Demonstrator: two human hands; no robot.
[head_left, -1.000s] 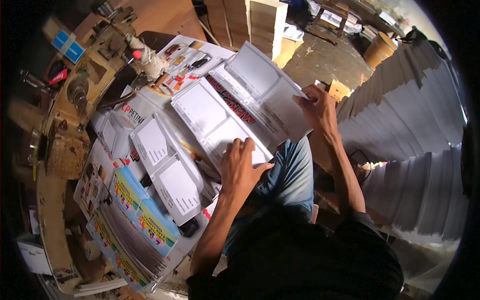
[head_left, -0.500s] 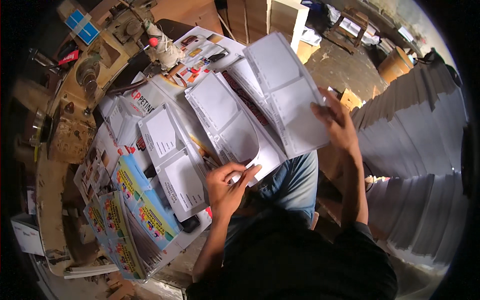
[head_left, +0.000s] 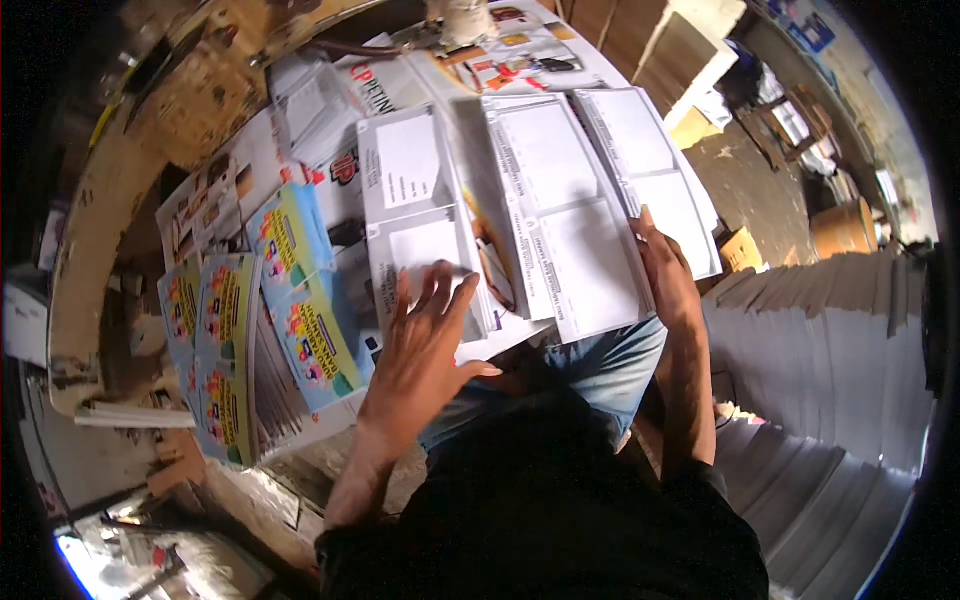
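Over the lower part of the left stack of white printed sheets [head_left: 415, 160], my left hand [head_left: 428, 335] is open with fingers spread. Nothing is held in it. My right hand [head_left: 672, 280] is closed at the right edge of the printed sheets [head_left: 585, 250] lying on the middle stack, its fingers close together along that edge; the thumb is hidden. These sheets lie slightly askew over the ones under them. Beyond that hand rests a right stack of similar sheets [head_left: 625, 130]. Each has two grey-bordered white panels.
Colourful blue and yellow booklets [head_left: 300, 290] lie at the left, beside another upright-fanned pile [head_left: 228, 350]. A machine's wooden body [head_left: 205, 100] borders the table at far left. Tall piles of grey-white paper [head_left: 810, 320] stand at the right. A brown tub [head_left: 843, 228] is behind them.
My right hand has lowered the raised sheets onto the middle stack. My left hand has left the middle stack's lower edge and spread over the left stack. The view has shifted.
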